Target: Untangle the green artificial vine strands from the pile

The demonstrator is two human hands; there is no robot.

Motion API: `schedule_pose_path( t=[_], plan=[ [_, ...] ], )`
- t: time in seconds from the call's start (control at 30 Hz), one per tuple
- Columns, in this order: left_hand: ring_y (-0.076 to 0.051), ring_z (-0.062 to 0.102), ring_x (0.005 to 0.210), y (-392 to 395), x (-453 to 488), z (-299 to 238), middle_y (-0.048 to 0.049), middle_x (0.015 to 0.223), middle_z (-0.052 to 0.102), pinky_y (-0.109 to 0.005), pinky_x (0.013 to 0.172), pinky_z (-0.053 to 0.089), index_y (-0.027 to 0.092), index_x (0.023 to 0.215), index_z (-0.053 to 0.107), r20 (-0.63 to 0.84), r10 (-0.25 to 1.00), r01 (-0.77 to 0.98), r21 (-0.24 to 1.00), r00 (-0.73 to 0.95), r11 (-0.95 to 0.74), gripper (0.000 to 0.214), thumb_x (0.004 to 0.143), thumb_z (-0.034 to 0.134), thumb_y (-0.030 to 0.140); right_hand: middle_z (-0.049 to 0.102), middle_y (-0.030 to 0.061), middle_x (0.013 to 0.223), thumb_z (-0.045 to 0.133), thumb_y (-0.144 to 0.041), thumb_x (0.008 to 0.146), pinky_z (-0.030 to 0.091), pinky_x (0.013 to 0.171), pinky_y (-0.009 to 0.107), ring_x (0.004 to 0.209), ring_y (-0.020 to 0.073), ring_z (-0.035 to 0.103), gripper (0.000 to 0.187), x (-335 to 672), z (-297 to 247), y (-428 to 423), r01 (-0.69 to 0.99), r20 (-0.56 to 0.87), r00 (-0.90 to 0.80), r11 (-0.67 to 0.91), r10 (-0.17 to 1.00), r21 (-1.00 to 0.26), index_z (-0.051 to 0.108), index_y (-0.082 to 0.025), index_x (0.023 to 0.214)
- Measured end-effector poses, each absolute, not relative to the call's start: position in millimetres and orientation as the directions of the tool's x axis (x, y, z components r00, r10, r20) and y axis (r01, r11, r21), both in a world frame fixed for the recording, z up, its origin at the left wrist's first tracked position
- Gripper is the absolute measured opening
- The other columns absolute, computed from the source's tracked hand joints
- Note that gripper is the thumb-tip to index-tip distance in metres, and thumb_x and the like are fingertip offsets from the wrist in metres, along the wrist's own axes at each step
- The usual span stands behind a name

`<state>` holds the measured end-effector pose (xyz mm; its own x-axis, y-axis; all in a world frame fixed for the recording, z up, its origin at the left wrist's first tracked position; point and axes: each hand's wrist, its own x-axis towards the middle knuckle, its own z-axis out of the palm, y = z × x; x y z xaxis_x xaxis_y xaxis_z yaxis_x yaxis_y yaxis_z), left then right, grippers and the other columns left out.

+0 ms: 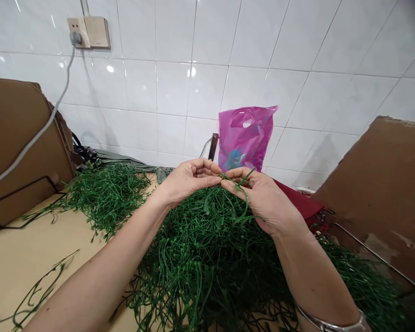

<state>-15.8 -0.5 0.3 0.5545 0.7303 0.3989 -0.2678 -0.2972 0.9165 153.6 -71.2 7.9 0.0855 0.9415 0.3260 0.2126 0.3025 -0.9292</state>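
Observation:
Above a large heap of thin green plastic-looking stems (pixel 207 249), my two hands meet fingertip to fingertip. My left hand (pixel 192 180) pinches a piece of green stem between thumb and fingers. Right beside it, my right hand (pixel 259 193) is also closed on green stem (pixel 244 203), which loops and sticks out past its fingers. Whether both hands hold one stem or two pieces being joined, I cannot tell, since the fingertips cover the spot. A bracelet (pixel 328 323) circles my right wrist.
A smaller green pile (pixel 105 193) lies at the left, with loose stems (pixel 38 295) nearer. Cardboard (pixel 20 138) and a black wire stand (pixel 24 198) are at left; more cardboard (pixel 383 184) stands right. A pink plastic bag (pixel 247 138) leans by the tiled wall (pixel 173 87). A cable (pixel 64 97) hangs from a socket.

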Motion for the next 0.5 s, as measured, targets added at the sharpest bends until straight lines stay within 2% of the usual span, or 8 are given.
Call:
schedule_pose_path(
  t=[0.1, 0.2, 0.3, 0.4, 0.43, 0.5],
  plan=[
    [-0.01, 0.06, 0.077, -2.0, -15.4, 0.4, -0.0003, 0.082, 0.067, -0.027, 0.077, 0.044, 0.013, 0.093, 0.067, 0.385, 0.72, -0.199, 0.922, 0.578, -0.332, 0.023, 0.075, 0.077, 0.021, 0.065, 0.0008, 0.076, 0.076, -0.037, 0.071, 0.045, 0.065, 0.03, 0.07, 0.0151, 0.058, 0.025, 154.1, 3.7, -67.6, 0.323, 0.399, 0.089, 0.352, 0.913, -0.878, 0.065, -0.02, 0.085],
    [-0.011, 0.058, 0.077, -3.8, -13.3, -0.1, -0.0011, 0.084, 0.065, -0.028, 0.076, 0.044, 0.013, 0.098, 0.065, 0.355, 0.716, -0.115, 0.925, 0.601, -0.362, 0.026, 0.077, 0.075, 0.026, 0.068, 0.0034, 0.082, 0.063, -0.03, 0.082, 0.043, 0.067, 0.031, 0.073, 0.0172, 0.058, 0.015, 154.7, 0.4, -66.6, 0.565, 0.525, 0.081, 0.395, 0.847, -0.724, 0.065, -0.02, 0.092],
    [-0.011, 0.053, 0.07, -4.2, -12.4, -1.3, 0.0005, 0.078, 0.061, -0.028, 0.068, 0.04, 0.014, 0.095, 0.064, 0.345, 0.752, -0.005, 0.91, 0.562, -0.414, 0.029, 0.077, 0.076, 0.033, 0.064, 0.0024, 0.076, 0.052, -0.027, 0.089, 0.038, 0.064, 0.031, 0.067, 0.0174, 0.053, 0.013, 153.0, -1.4, -68.0, 0.722, 0.537, 0.02, 0.36, 0.843, -0.591, 0.063, -0.021, 0.092],
    [-0.011, 0.042, 0.061, -3.5, -13.4, -1.6, 0.0035, 0.065, 0.051, -0.027, 0.059, 0.032, 0.015, 0.082, 0.064, 0.359, 0.752, 0.118, 0.859, 0.553, -0.497, 0.023, 0.086, 0.065, 0.038, 0.053, -0.0006, 0.066, 0.048, -0.028, 0.093, 0.032, 0.059, 0.03, 0.06, 0.0156, 0.043, 0.019, 150.5, -0.9, -70.0, 0.745, 0.488, -0.058, 0.363, 0.871, -0.56, 0.055, -0.022, 0.076],
    [-0.011, 0.04, 0.06, -3.5, -13.5, -1.3, 0.0039, 0.063, 0.048, -0.027, 0.058, 0.031, 0.016, 0.078, 0.063, 0.375, 0.73, 0.118, 0.843, 0.571, -0.525, 0.024, 0.089, 0.061, 0.037, 0.05, -0.0012, 0.066, 0.046, -0.029, 0.094, 0.032, 0.058, 0.03, 0.06, 0.0152, 0.041, 0.022, 149.9, -0.2, -70.7, 0.733, 0.483, -0.073, 0.376, 0.873, -0.567, 0.052, -0.022, 0.074],
    [-0.011, 0.04, 0.06, -4.6, -12.6, -0.4, 0.0033, 0.063, 0.047, -0.026, 0.058, 0.032, 0.017, 0.073, 0.061, 0.404, 0.676, 0.001, 0.858, 0.616, -0.514, 0.025, 0.09, 0.056, 0.035, 0.049, -0.0014, 0.069, 0.042, -0.031, 0.097, 0.035, 0.061, 0.029, 0.064, 0.0151, 0.043, 0.025, 149.1, 1.9, -72.1, 0.671, 0.47, -0.119, 0.419, 0.875, -0.611, 0.049, -0.023, 0.075]
  ],
)
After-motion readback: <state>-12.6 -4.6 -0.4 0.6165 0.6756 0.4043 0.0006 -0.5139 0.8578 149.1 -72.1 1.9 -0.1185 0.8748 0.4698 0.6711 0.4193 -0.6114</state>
